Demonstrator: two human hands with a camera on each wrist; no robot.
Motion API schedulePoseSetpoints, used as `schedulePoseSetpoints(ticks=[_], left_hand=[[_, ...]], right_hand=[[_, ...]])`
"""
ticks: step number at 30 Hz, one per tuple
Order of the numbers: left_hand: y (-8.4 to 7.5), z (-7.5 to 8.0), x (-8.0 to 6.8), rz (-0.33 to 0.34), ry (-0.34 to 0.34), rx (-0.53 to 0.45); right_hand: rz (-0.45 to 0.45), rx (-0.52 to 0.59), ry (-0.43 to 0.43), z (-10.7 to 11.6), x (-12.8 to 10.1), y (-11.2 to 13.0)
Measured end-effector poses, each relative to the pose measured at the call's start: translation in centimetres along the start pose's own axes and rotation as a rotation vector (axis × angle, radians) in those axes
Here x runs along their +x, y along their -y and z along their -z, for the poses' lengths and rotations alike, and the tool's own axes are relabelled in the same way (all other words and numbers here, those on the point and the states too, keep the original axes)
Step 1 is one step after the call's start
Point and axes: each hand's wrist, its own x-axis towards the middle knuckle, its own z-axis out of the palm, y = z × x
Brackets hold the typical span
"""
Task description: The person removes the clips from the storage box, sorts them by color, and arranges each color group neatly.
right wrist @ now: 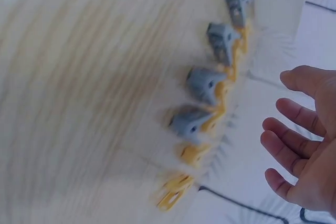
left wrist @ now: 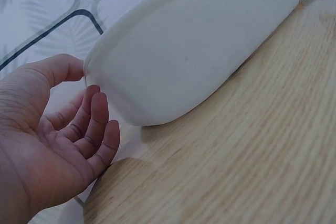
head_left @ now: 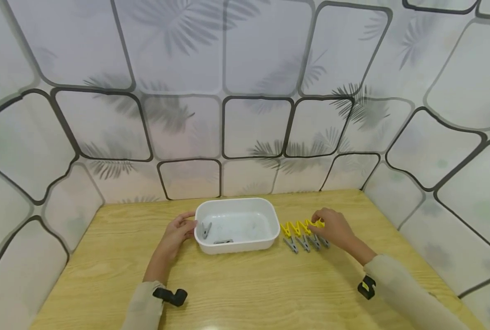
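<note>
Right hand (head_left: pixel 331 228), grip wide and empty, hovers over the pegs (head_left: pixel 304 233) right of the tub (head_left: pixel 236 245); left hand (head_left: pixel 179 231), fingers relaxed, steadies the tub; best pinch one end peg squarely.

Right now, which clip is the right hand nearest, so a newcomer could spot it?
Right of the white tub on the wooden table lies a row of yellow-and-grey clips. The clip is the rightmost, under the right hand.

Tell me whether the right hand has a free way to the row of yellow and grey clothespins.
Probably yes. The right hand hovers open right over the far end of the clothespins, nothing lies between them, and the white tub sits off to the side.
</note>
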Motion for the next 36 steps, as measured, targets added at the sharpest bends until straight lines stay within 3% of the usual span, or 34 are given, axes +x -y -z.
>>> schedulePoseSetpoints(ticks=[10,18,29,36], left_hand=[[0.0,0.0,0.0,0.007,-0.001,0.025],[0.0,-0.2,0.0,-0.003,-0.011,0.0],[1.2,-0.3,-0.4,-0.024,-0.011,-0.039],[0.7,-0.4,0.0,-0.044,-0.02,-0.063]], right_hand=[[0.121,0.132,-0.026,-1.1,4.3,6.1],[0.128,0.392,0.166,-2.3,8.5,12.5],[0.118,0.291,0.232,-7.2,11.3,18.2],[0.083,0.212,0.293,-9.6,12.1,20.4]])
